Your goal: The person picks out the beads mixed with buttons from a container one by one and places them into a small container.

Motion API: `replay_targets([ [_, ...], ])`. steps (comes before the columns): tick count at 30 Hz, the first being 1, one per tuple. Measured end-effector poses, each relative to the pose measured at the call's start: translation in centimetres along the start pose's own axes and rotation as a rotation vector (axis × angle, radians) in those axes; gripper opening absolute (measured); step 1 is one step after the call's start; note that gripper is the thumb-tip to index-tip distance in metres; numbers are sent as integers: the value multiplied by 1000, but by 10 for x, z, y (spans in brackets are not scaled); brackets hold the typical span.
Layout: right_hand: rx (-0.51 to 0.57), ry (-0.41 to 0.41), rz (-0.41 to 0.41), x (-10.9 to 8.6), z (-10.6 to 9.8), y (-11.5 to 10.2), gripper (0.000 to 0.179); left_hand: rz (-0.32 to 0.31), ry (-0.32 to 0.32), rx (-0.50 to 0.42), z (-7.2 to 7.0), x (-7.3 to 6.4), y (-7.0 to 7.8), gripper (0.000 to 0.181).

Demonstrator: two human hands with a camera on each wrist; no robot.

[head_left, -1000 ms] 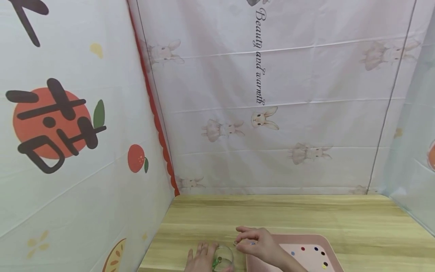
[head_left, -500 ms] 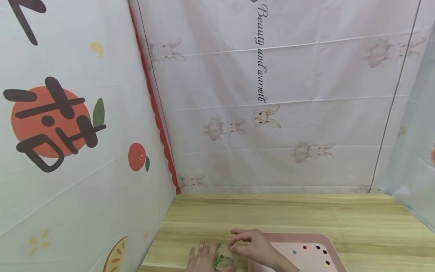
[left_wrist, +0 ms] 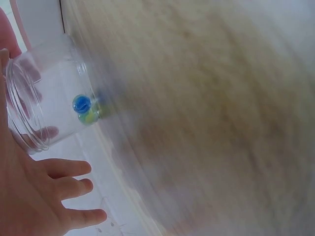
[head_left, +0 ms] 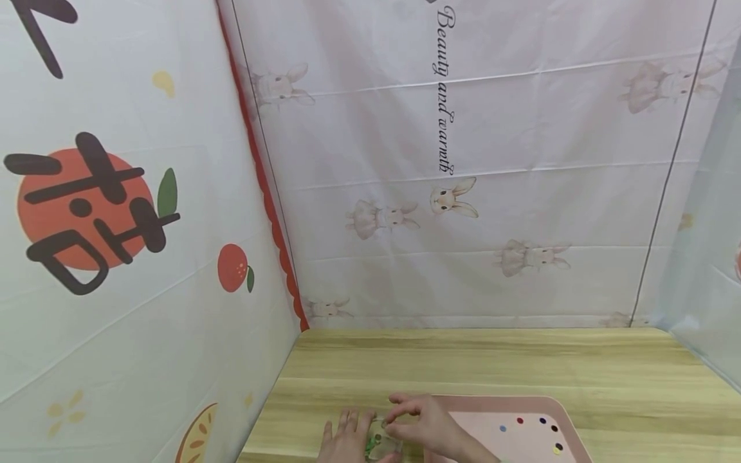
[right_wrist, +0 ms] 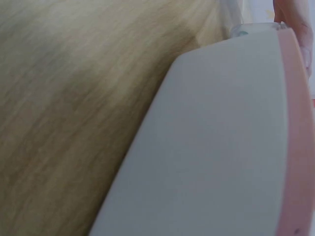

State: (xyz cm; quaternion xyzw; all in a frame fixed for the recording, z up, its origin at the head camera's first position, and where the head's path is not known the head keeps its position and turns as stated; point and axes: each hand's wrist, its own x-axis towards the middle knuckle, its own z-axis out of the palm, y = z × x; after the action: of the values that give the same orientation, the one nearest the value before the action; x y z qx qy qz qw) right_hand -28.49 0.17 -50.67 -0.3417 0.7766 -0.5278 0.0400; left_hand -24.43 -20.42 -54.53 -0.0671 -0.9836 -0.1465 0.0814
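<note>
In the head view, my left hand (head_left: 343,444) holds a clear jar (head_left: 391,447) on the table, thumb on the near side and index finger on the far side. Its other fingers stick out straight in the left wrist view. A blue marble (left_wrist: 81,103) and a yellow-green marble (left_wrist: 88,117) lie at the bottom of the transparent jar. My right hand (head_left: 427,424) is over the jar's mouth, thumb and index finger pinching a small, dull-coloured marble (head_left: 384,424). The other right fingers are lifted away from it.
A pink tray (head_left: 557,411) stands right of the jar, with several small coloured marbles spread in it, including a red one (head_left: 520,420) and a light blue one (head_left: 502,428). Its pale outer wall (right_wrist: 211,132) fills much of the right wrist view. Printed curtains surround the wooden table (head_left: 463,360).
My right hand has moved left from the tray's edge to the jar's mouth, carrying the marble. The left hand stays on the jar. The head view has shifted slightly.
</note>
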Motion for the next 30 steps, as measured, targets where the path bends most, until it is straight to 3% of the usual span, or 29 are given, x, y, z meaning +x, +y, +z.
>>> replay_targets([
  [11,2,-17,9,-4,-3,-1,11,0,32,-1,-1,-1,2,94],
  [21,-118,-24,44,-29,-30,-4,16,13,35,-4,1,-2,0,94],
  [27,-200,33,-13,-39,-43,-1,9,43,58,19,2,2,-4,92],
  [30,-243,56,-178,-42,-44,4,4,46,60,14,3,2,-3,93],
])
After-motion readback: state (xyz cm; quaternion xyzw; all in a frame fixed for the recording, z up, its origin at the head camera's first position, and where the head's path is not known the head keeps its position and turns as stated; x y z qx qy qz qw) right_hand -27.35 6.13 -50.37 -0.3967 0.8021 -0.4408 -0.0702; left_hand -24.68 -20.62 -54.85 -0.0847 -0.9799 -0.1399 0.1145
